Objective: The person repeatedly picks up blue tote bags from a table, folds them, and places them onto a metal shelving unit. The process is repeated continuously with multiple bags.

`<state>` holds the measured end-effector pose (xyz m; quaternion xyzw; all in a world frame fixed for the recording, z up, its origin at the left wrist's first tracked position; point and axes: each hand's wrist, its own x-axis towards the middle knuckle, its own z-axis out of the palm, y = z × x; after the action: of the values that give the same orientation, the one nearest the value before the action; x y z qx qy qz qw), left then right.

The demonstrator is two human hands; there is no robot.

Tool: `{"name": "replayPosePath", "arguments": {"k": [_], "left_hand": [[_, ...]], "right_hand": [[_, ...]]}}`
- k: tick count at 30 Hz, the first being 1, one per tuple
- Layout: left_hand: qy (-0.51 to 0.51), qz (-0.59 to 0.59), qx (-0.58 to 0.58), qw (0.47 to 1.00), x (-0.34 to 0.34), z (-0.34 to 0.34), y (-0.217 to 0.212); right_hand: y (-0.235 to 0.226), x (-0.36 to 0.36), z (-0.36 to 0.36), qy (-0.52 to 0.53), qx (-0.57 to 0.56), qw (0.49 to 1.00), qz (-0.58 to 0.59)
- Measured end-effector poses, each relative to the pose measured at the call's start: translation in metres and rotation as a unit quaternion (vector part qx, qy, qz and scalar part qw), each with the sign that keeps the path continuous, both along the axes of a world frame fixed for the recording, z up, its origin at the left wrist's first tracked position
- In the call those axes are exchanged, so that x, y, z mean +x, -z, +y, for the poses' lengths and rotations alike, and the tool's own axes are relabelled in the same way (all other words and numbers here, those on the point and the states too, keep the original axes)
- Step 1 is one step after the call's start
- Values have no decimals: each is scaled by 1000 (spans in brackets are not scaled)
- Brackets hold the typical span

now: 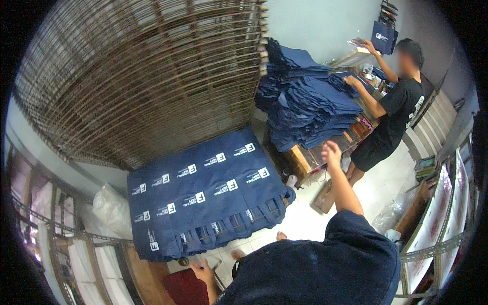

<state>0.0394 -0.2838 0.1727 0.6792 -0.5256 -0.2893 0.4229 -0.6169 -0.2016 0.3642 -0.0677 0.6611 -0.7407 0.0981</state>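
1. The layered navy fabric pieces with white prints (203, 175) lie left of centre in the frame, spread into a broad, mostly flat surface; strap-like strips line its lower edge.
2. The left hand (203, 274), at lower centre-left, is just below that surface, beside a dark red padded seat (185, 288); its fingers are bent, but I cannot tell whether it grasps anything.
3. The right hand (332, 154), right of centre, is raised and released, fingers loosely curled.
4. At upper right, a tall, uneven heap of navy cloth (310, 101) covers much of a wooden table (301, 158).
5. Beside that table stands a co-worker (394, 117) in black, both arms reaching toward it.
6. A large rack of thin slats (152, 76) fills the upper left, next to a pale wall (315, 25).
7. A white plastic bag (112, 206) sits at the left, above shelving with white stacks (84, 264) at lower left.
8. White floor tiles (373, 190) show right of centre; metal-framed shelving (432, 251) curves along the lower right.
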Motion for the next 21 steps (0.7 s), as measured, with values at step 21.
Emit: {"name": "replayPosePath", "arguments": {"k": [21], "left_hand": [[5, -124, 367, 922, 31, 149, 48]], "right_hand": [[1, -293, 3, -103, -289, 930, -202]]}}
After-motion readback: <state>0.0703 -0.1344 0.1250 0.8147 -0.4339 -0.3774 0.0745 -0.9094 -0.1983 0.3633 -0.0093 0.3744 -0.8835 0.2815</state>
